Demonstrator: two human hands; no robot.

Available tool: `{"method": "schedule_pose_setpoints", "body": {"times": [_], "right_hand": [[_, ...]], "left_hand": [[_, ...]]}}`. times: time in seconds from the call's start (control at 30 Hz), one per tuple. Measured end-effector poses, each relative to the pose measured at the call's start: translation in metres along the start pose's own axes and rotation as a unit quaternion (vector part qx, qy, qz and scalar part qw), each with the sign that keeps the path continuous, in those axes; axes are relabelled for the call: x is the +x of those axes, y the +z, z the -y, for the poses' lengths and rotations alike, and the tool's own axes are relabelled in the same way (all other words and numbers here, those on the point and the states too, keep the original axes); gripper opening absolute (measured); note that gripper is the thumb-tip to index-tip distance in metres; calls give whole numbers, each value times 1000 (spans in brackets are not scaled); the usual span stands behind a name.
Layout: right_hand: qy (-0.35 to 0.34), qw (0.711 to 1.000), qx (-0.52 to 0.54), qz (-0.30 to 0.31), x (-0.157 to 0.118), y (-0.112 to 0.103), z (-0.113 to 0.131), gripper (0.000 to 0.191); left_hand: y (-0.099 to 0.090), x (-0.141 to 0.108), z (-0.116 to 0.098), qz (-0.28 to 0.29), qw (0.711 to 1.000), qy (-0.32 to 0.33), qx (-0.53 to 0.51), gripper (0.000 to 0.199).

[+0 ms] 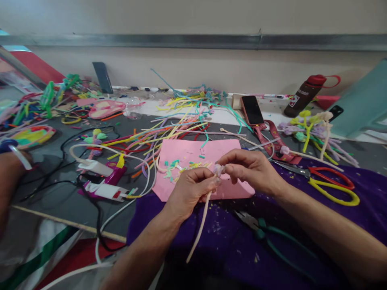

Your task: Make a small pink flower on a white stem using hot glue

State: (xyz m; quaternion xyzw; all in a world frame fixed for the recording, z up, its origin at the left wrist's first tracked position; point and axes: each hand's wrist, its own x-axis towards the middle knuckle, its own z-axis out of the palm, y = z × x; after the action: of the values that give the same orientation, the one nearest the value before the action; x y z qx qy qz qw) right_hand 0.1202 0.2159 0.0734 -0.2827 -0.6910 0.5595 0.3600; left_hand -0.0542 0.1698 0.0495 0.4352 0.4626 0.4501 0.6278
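Note:
Between my hands is a pipe cleaner flower (218,169) with a pale lilac head; its cream stem (200,227) hangs down toward me. My left hand (195,185) pinches it just below the head. The thumb and fingers of my right hand (252,169) close on the right side of the head, and the fingertips partly hide it. Under both hands lies a pink sheet (181,151) scattered with small green and yellow clippings (172,169). Closer to me, pliers with green handles (260,229) rest on purple cloth (223,241).
Scissors with red and yellow handles (329,183) lie at right, below finished flowers (308,129). Behind the sheet are loose pipe cleaners (169,133), a phone (252,110) and a bottle (305,96). Chargers and cables (102,189) occupy the left, near another person's arm (12,177).

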Motion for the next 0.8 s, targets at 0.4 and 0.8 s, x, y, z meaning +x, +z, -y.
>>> {"method": "schedule_pose_setpoints", "body": {"times": [0.4,0.8], "right_hand": [[22,999,3,-24,2,-1,-7,27],[114,991,40,50,6,9,-14,26]], "left_hand": [[-9,6,4,29,989,-79,-125,21],[-4,6,1,-79,992,43,-87,15]]}}
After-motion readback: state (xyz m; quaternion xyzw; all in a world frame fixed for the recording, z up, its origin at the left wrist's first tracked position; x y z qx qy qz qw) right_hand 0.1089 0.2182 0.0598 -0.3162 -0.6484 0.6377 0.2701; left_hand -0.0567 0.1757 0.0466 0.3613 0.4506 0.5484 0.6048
